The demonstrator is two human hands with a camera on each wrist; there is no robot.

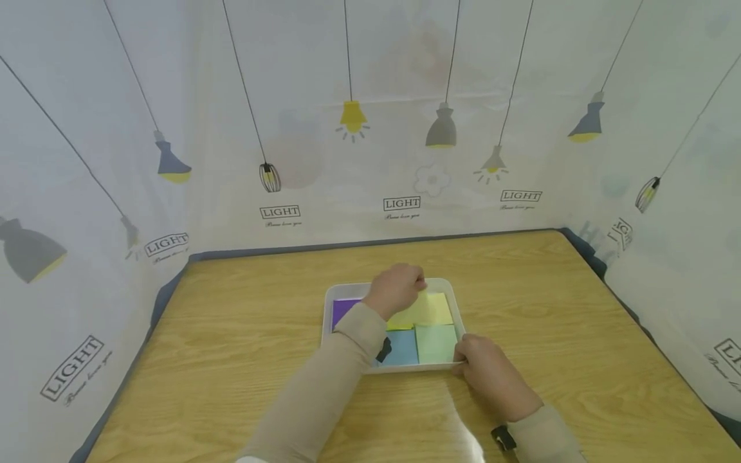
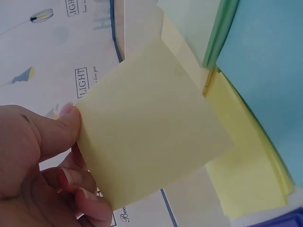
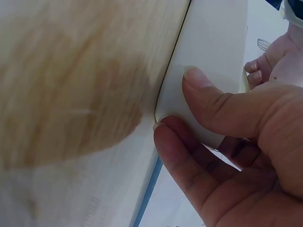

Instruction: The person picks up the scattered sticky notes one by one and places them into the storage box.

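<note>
My left hand [image 1: 395, 290] pinches a pale yellow sticky note [image 2: 151, 127] by one edge, between thumb and fingers. It is held above a white tray [image 1: 326, 315] on the table. Inside lie pads of sticky notes: purple [image 1: 344, 313], yellow [image 1: 438, 308], blue [image 1: 408, 347] and pale green [image 1: 437, 344]. The left forearm hides part of the purple and blue ones. At the tray's near right corner, my right hand [image 1: 489, 368] grips the wall, thumb on the outer side, as the right wrist view shows [image 3: 236, 142].
The wood-grain table [image 1: 231, 321] extends around the tray on all sides. A pale curtain [image 1: 312, 83] printed with lamps and the word LIGHT encloses the back and both sides. Each wrist carries a dark strap [image 1: 503, 438].
</note>
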